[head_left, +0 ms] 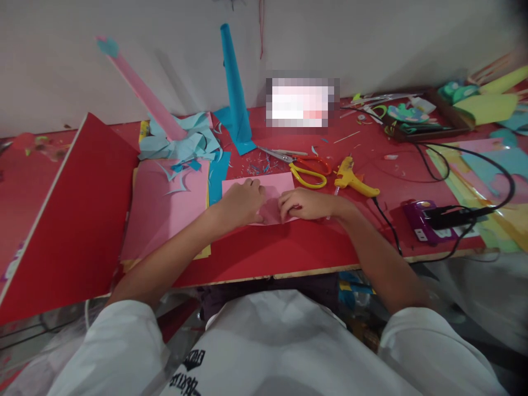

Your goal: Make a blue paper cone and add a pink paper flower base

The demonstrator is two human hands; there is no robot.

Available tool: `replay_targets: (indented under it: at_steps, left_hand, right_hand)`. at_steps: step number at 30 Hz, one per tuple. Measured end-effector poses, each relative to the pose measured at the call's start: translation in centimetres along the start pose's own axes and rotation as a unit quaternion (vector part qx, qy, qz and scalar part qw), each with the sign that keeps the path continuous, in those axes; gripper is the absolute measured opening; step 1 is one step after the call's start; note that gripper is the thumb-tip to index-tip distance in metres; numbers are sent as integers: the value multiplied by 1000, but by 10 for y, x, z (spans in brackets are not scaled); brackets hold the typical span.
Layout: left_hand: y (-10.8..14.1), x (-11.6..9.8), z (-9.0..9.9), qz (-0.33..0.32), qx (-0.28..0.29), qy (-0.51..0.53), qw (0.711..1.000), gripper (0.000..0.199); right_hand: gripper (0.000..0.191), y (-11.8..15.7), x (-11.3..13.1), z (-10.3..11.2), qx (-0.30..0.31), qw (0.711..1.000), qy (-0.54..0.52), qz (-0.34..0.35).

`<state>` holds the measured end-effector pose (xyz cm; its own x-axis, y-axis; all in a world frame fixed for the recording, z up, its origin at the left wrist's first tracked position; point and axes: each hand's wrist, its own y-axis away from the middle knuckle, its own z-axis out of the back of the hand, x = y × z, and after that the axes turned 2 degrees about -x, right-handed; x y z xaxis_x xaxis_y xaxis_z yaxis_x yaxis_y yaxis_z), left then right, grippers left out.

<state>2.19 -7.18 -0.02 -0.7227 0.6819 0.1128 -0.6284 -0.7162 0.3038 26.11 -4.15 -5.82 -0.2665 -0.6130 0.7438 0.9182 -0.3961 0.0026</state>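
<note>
A sheet of pink paper [272, 190] lies on the red table in front of me, its lower part seemingly folded or creased. My left hand [245, 199] rests on its left side, thumb apart from the bent fingers, pressing it down. At the lower right of the sheet, my right hand [303, 204] is closed, its fingertips curled against the paper's edge. Just beyond the sheet are scissors [307, 175] with yellow and red handles. A yellow glue gun [350, 179] lies to the right of my right hand.
A blue paper cone [236, 88] and a leaning pink paper tube [144, 91] stand at the back. Pink sheets [169, 214] and blue scraps [181, 143] lie left, beside an upright red board [74, 220]. To the right are a purple power strip [424, 220], cables and a dark tray [449, 118].
</note>
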Motion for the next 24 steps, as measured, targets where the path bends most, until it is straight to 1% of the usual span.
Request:
replay_targets:
  at_steps: [5, 8, 13, 19, 24]
  left_hand:
    - [-1, 1, -1, -5, -3, -6, 1000, 64]
    - [0, 1, -1, -3, 3, -10, 1000, 63]
    - [-1, 1, -1, -4, 2, -13, 1000, 64]
    - [-2, 1, -2, -6, -2, -11, 1000, 67]
    - [-1, 0, 0, -6, 3, -9, 1000, 64]
  right_hand:
    - [38, 8, 7, 8, 14, 997, -19, -68]
    - [36, 10, 7, 8, 25, 995, -24, -98]
    - [44, 8, 6, 4, -13, 994, -63, -91]
    - [41, 12, 11, 9, 40, 986, -100, -125]
    - [41, 17, 9, 15, 52, 982, -118, -139]
